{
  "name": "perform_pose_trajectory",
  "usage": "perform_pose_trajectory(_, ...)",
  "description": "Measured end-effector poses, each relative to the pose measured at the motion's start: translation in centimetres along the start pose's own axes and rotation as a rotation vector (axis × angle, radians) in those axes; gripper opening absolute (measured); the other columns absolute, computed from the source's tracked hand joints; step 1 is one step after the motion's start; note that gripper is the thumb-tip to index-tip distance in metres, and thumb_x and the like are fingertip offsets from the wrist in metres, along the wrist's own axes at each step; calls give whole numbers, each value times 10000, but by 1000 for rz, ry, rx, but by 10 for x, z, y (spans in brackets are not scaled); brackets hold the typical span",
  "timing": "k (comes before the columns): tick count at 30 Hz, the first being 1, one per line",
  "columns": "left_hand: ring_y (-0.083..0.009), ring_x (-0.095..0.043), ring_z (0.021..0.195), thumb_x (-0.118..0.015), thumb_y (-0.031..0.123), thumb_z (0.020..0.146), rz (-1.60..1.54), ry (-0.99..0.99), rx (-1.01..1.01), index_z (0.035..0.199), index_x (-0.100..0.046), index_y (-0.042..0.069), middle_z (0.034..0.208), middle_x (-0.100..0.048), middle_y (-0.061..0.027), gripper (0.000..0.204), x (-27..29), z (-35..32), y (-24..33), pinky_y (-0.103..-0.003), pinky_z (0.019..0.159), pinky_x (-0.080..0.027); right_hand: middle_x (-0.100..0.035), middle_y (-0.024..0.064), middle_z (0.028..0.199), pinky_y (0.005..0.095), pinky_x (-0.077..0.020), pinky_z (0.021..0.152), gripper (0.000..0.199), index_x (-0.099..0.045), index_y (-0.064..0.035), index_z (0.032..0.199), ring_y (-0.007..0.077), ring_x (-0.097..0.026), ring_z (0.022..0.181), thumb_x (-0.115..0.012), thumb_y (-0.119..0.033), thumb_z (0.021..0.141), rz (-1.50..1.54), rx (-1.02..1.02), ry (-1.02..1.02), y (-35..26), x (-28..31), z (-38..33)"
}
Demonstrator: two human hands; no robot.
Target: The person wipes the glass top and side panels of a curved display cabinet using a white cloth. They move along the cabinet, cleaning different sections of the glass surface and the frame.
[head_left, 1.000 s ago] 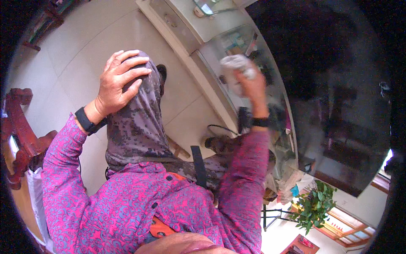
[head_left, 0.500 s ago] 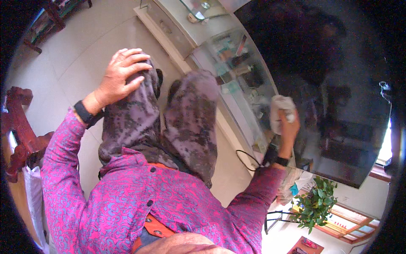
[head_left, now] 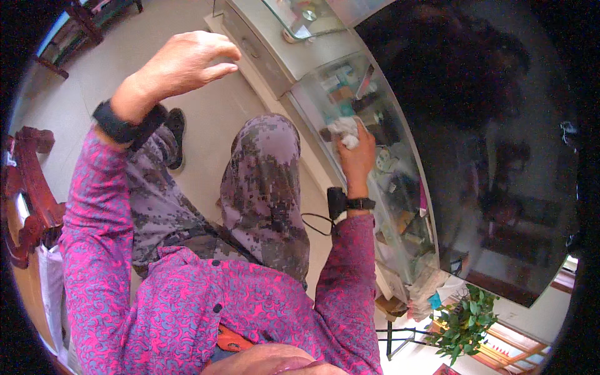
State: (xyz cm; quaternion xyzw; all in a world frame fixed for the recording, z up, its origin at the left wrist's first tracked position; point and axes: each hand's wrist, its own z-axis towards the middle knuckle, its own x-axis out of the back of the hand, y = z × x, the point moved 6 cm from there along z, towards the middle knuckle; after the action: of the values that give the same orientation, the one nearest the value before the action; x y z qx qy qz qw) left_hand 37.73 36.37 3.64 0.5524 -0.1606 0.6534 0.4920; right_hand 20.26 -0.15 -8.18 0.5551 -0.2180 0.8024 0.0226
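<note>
My right hand (head_left: pixel 357 156) is closed round a bunched white cloth (head_left: pixel 345 130), in front of the glass-topped cabinet (head_left: pixel 317 84). Whether the cloth touches the glass I cannot tell. Raised at the upper left is my left hand (head_left: pixel 194 59), empty, its fingers loosely bent and the thumb apart from them. It is above the pale floor, touching nothing that I can see. To the right of the cabinet's glass stands a large dark television screen (head_left: pixel 475 187), which shows dim reflections.
A glass shelf (head_left: pixel 303 19) with a round metal fitting is at the top. Behind the glass are several small items. A leafy green plant (head_left: pixel 469 319) stands at lower right, near a cloth bundle (head_left: pixel 428 292). Carved dark wooden furniture (head_left: pixel 34 194) is on the left.
My right hand has moved left with the cloth, from the television screen to the glass cabinet. My left hand has lifted off my knee and moved up. My legs have shifted.
</note>
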Motion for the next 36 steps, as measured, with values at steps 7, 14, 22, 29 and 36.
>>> perform_pose_trajectory(7, -323, -692, 941, -728, 272, 883, 317, -474, 97, 979, -686, 69, 936, -692, -132, 228, -86, -17, -47, -465, 809, -552, -667, 173, 1212, 463, -534, 926, 638, -639, -174, 1346, 372, -635, 1116, -829, -308, 752, -161, 53, -86, -53, -28, 106)
perform_pose_trajectory(14, -281, -669, 976, -760, 260, 850, 185, -402, 154, 997, -655, 100, 962, -673, -77, 241, -82, -22, -28, -425, 866, -494, -695, 131, 1201, 473, -568, 887, 654, -658, -172, 1312, 362, -669, 1072, -862, -276, 700, -191, 34, -101, -50, -36, 192)
perform_pose_trajectory(22, -280, -657, 985, -777, 258, 824, 110, -460, 89, 978, -642, 102, 951, -662, -72, 258, -81, -24, -7, -424, 872, -479, -670, 140, 1209, 453, -526, 927, 560, -668, -145, 1301, 371, -627, 1113, -822, -248, 772, -118, 465, -64, -87, -34, 117)
perform_pose_trajectory(29, -292, -653, 986, -771, 259, 831, 115, -428, 75, 983, -635, 98, 945, -657, -80, 260, -87, -27, -16, -430, 868, -479, -666, 153, 1190, 463, -544, 893, 626, -650, -126, 1295, 378, -648, 1043, -844, -256, 714, -123, 48, -79, -64, -48, 185)
perform_pose_trajectory(36, -299, -656, 983, -771, 271, 836, 99, -423, 68, 997, -639, 103, 950, -659, -88, 266, -86, -27, -16, -436, 868, -481, -604, 152, 1315, 474, -525, 944, 707, -610, -163, 1354, 398, -605, 1111, -834, -120, 685, -164, 391, -206, -105, -44, 96)
